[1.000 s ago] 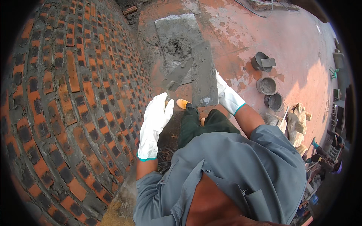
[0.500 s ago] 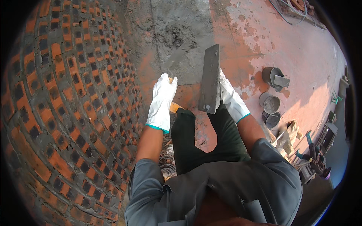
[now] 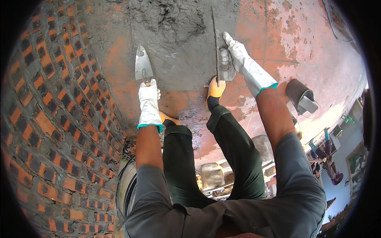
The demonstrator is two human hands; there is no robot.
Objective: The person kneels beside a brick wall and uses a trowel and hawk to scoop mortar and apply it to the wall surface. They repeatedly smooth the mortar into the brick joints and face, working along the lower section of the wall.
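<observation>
My left hand (image 3: 149, 104), in a white glove with a teal cuff, is closed round the handle of a pointed trowel (image 3: 142, 65). The trowel's blade points away from me over the left edge of the wet grey mortar (image 3: 178, 65). My right hand (image 3: 236, 53), gloved alike, grips a flat rectangular float (image 3: 216, 37) from its right side. That float stands nearly edge-on, so its face is mostly hidden. Rough, lumpy mortar lies at the far side, with a smoother stretch nearer me.
A brick wall (image 3: 67, 119) rises along the left. My yellow shoes (image 3: 215, 88) stand at the mortar's near edge. To the right is a dark bucket (image 3: 298, 94) with a grey piece in it. Another person (image 3: 328, 164) is at the far right.
My right arm has reached forward and turned the float edge-on over the mortar. My left hand has moved left and nearer, and the trowel blade now shows. The view has shifted.
</observation>
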